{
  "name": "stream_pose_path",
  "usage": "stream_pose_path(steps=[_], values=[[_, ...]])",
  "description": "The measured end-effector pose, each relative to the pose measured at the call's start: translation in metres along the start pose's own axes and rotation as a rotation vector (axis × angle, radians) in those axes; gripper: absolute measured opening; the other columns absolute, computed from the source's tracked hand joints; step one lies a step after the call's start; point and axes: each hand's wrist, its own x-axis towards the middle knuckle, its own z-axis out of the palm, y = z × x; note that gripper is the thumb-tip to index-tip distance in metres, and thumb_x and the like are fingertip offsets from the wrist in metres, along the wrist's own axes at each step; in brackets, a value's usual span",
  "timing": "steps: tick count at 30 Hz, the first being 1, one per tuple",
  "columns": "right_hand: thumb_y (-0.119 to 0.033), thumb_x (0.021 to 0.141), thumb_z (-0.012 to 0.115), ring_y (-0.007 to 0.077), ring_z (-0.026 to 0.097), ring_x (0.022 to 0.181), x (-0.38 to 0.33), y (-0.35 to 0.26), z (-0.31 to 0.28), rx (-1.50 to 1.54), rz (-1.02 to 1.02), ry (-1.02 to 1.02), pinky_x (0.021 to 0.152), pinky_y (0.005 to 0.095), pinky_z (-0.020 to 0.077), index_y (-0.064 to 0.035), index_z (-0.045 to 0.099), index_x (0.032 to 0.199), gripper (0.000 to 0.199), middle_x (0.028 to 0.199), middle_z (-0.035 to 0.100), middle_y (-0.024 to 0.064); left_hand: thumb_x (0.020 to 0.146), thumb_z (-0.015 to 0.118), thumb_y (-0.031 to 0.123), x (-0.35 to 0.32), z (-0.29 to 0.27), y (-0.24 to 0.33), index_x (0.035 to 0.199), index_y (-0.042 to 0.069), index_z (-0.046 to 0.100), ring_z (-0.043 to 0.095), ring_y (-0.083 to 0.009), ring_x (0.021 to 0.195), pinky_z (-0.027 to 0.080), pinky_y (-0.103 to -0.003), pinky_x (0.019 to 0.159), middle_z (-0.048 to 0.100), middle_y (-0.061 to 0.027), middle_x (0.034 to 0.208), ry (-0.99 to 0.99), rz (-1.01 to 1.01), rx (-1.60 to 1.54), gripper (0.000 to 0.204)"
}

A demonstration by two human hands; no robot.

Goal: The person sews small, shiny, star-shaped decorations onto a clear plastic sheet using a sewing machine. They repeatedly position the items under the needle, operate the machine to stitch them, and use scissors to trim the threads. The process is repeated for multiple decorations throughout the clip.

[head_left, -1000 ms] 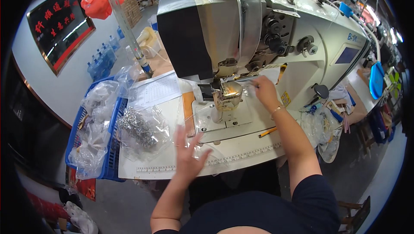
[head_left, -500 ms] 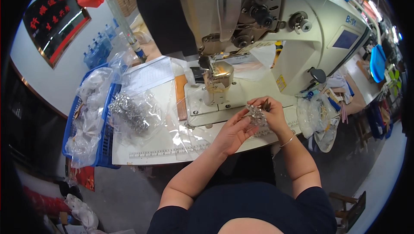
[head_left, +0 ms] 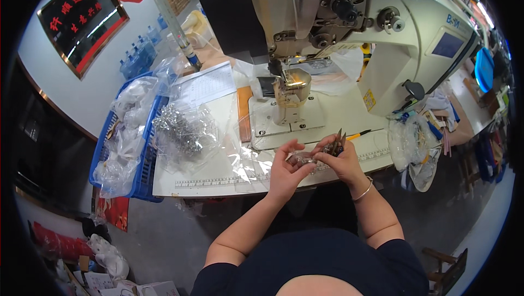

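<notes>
Step in hand, as judged: handling a small shiny piece just below frame centre, held over the near table edge between both hands. Left hand fingers closed on the piece; right hand fingers closed on snips and touching the piece. Next move likely calls for steadying the piece and a careful snip clear of fingertips. Sewing machine upper centre. Blue basket with bags at left, clear bag of metal parts beside it. Grey floor below.
</notes>
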Motion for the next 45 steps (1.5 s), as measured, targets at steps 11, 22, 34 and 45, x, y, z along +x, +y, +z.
stream_pose_path(steps=[11,22,34,45], values=[[-0.028,0.089,0.058,0.0043,0.049,0.056,-0.031,0.035,0.026,0.531,0.321,0.156,0.041,0.0188,0.0325,-0.0066,0.058,0.094,0.022,0.076,0.057,-0.0006,0.061,0.064,-0.001,0.004,-0.019,0.024,0.091,0.005,0.063,0.06,-0.0269,0.095,0.048,-0.034,0.08,0.061,-0.0071,0.092,-0.254,0.937,1.096,0.031],[-0.001,0.075,0.061,0.0142,0.057,0.07,-0.016,0.027,0.001,-0.501,-0.159,0.362,0.062,0.0277,0.0447,0.0016,0.063,0.086,0.011,0.075,0.06,0.0035,0.066,0.077,0.026,0.0,-0.127,0.048,0.093,0.0,0.055,0.053,-0.0308,0.084,0.043,-0.04,0.074,0.054,-0.0128,0.084,0.56,0.262,1.589,0.044],[0.0,0.06,0.064,0.0237,0.058,0.08,-0.019,0.027,0.004,-1.31,-0.693,-0.203,0.063,0.0321,0.0503,-0.0053,0.061,0.086,0.026,0.084,0.059,0.0053,0.065,0.076,0.02,-0.005,-0.124,0.027,0.096,0.001,0.061,0.056,-0.0241,0.067,0.048,-0.035,0.065,0.056,-0.0097,0.088,0.613,0.344,1.483,0.039],[-0.001,0.069,0.064,0.0292,0.057,0.076,-0.023,0.043,0.004,-0.942,-0.401,0.055,0.067,0.0341,0.0468,-0.0018,0.06,0.083,0.015,0.083,0.058,0.011,0.066,0.075,0.018,-0.009,-0.125,0.024,0.095,0.002,0.063,0.058,-0.024,0.067,0.048,-0.034,0.064,0.058,-0.0092,0.088,0.62,0.413,1.478,0.035]])
